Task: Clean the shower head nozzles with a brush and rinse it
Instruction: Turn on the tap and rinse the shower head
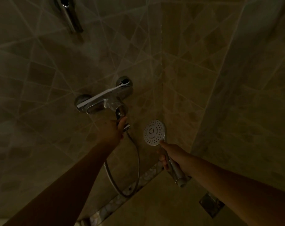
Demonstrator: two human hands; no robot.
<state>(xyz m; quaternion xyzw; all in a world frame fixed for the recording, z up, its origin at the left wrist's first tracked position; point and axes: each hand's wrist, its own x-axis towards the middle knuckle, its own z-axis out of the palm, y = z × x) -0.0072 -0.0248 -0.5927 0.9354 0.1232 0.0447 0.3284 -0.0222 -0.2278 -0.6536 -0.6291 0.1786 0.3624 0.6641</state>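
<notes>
My right hand [168,156] grips the chrome handle of the shower head [154,132], whose round white nozzle face points up toward me. My thumb lies along the neck just under the face. My left hand [113,129] reaches to the chrome mixer tap [104,101] on the wall and holds its lever at the lower end. A white toothbrush [102,93] lies across the top of the tap, bristles at the far right end. No water is visible.
A metal hose [137,162] loops down from the tap toward the floor. A chrome wall bracket [70,17] hangs at the upper left. Tiled walls meet in a corner behind the shower head. A square floor drain [211,204] sits at the lower right. The light is dim.
</notes>
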